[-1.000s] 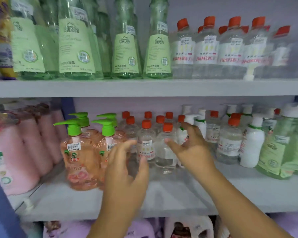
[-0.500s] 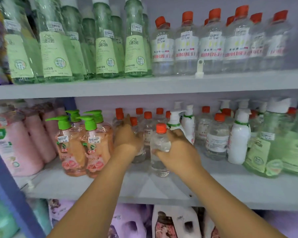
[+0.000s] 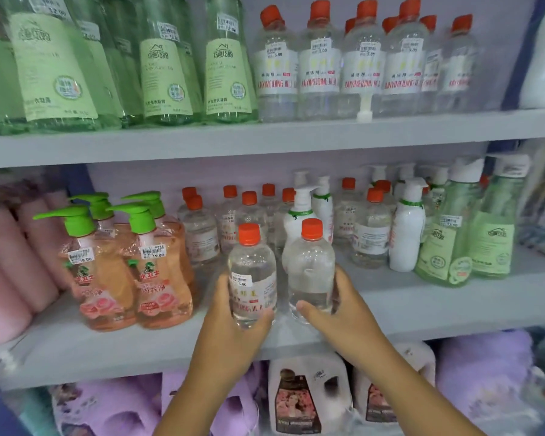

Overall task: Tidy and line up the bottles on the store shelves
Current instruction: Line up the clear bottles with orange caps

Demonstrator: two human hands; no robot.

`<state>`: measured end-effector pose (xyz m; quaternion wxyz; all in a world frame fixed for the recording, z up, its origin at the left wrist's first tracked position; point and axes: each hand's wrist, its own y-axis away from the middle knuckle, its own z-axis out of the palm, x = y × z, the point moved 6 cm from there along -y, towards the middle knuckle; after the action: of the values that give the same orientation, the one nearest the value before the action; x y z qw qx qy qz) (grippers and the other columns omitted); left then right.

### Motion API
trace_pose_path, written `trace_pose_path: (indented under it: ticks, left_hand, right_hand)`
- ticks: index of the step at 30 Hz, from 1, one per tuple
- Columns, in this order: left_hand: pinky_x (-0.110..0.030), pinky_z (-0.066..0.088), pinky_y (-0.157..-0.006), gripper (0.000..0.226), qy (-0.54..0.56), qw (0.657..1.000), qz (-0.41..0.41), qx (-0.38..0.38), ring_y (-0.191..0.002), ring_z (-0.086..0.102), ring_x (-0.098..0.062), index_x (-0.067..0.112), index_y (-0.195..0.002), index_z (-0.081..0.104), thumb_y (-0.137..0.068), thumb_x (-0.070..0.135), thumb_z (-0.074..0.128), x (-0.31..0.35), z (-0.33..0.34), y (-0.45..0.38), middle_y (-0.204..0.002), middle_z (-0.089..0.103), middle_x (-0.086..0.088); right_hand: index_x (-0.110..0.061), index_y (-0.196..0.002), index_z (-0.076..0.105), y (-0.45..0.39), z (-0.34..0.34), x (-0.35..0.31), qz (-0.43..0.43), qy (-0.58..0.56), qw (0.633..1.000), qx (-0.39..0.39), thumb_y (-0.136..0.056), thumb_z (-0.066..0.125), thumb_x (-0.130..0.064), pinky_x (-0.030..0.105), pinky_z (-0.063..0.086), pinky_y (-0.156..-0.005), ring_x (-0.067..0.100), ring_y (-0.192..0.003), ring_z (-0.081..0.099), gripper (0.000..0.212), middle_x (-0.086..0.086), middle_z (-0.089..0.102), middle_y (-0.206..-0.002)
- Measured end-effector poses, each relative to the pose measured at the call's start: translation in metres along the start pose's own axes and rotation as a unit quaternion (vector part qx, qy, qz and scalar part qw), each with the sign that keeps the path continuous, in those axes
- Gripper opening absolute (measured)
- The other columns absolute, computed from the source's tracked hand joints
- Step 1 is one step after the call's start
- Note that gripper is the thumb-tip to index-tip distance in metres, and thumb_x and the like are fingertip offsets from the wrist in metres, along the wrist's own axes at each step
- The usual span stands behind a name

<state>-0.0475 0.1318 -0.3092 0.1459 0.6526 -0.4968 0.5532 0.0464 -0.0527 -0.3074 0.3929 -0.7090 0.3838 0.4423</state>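
Observation:
Two clear bottles with red caps are out in front of the middle shelf point(image 3: 438, 309). My left hand point(image 3: 230, 335) grips the labelled clear bottle point(image 3: 252, 272) round its lower half. My right hand point(image 3: 340, 313) grips the other clear bottle point(image 3: 310, 265), whose label faces away, at its base. Both bottles are upright and side by side. Behind them stand several more red-capped clear bottles point(image 3: 202, 228) in loose rows.
Orange pump bottles with green heads point(image 3: 158, 269) stand left of my hands, pink bottles point(image 3: 10, 247) further left. White pump bottles point(image 3: 406, 231) and green bottles point(image 3: 444, 247) stand right. The upper shelf point(image 3: 265, 140) holds green and clear bottles. Purple packs lie below.
Both hands reached into the rows, each took a clear red-capped bottle, and drew it forward to the shelf's front. The camera moved closer.

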Motion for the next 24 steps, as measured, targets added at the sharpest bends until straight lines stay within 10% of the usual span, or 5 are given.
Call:
trace_pose_path:
  ticks: [5, 14, 24]
  left_hand:
    - [-0.030, 0.055, -0.094, 0.067, 0.008, 0.999, -0.027, -0.032, -0.106, 0.066, 0.008, 0.050, -0.121, 0.045, -0.077, 0.023, 0.088, -0.019, 0.002, -0.007, -0.116, 0.066, 0.031]
    - [0.000, 0.045, -0.063, 0.059, -0.008, 0.999, -0.050, 0.015, -0.081, 0.060, 0.025, 0.047, -0.100, 0.049, -0.070, 0.021, 0.093, 0.010, 0.010, 0.003, -0.100, 0.066, 0.022]
    - [-0.039, 0.057, -0.093, 0.081, 0.065, 0.996, -0.010, 0.066, -0.105, 0.071, -0.008, 0.043, -0.126, 0.058, -0.053, 0.054, 0.092, 0.102, 0.055, 0.058, -0.114, 0.074, 0.016]
  right_hand:
    - [-0.059, -0.145, 0.025, 0.010, 0.007, 0.000, -0.013, 0.050, 0.999, 0.006, -0.081, 0.078, -0.038, 0.019, 0.042, -0.102, -0.011, -0.122, 0.048, 0.086, -0.033, 0.037, -0.130]
    - [-0.040, -0.126, 0.053, 0.005, -0.006, 0.002, 0.016, 0.031, 0.999, -0.013, -0.073, 0.088, -0.025, 0.010, 0.051, -0.082, -0.012, -0.101, 0.063, 0.065, -0.022, 0.068, -0.114]
    - [-0.046, -0.128, 0.052, 0.053, -0.121, -0.031, -0.062, 0.042, 0.997, 0.015, -0.055, 0.087, -0.056, 0.022, 0.053, -0.089, -0.009, -0.104, 0.060, 0.081, -0.026, 0.064, -0.117]
